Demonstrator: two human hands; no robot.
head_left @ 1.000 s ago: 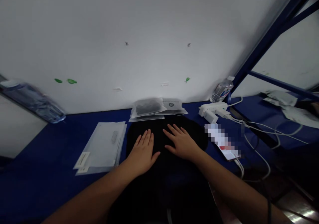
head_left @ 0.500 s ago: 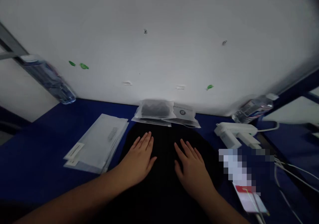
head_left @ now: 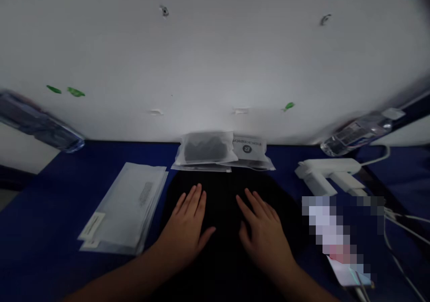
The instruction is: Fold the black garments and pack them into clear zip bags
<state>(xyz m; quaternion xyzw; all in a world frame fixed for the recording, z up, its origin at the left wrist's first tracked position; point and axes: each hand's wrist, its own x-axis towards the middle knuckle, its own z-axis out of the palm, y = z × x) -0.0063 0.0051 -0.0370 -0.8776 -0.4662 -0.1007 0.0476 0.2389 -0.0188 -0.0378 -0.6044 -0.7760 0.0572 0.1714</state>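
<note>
A large black item, perhaps cloth (head_left: 225,212), lies in front of me; its details are lost in the dark. My left hand (head_left: 188,223) rests flat on its left part, fingers stretched forward and thumb out to the side. On its right part lies my right hand (head_left: 264,230), palm down with fingers extended. Neither hand holds anything. Just beyond the black item, two or more frosted zip bags (head_left: 206,147) with dark contents lie against the wall. To the left of my left hand is a small stack of flat frosted bags (head_left: 129,203) with white labels.
A white power strip (head_left: 331,165) with plugged-in chargers sits at right, with cables trailing. Nearer me is a phone (head_left: 349,273), partly pixelated. Clear plastic bottles stand at the left (head_left: 43,122) and right (head_left: 359,131). A white wall (head_left: 215,60) closes off the blue table (head_left: 33,212).
The camera view has come closer and shifted slightly, so the wall marks and bottles spread outward. Both hands stay flat on the black item, nearly in the same spots.
</note>
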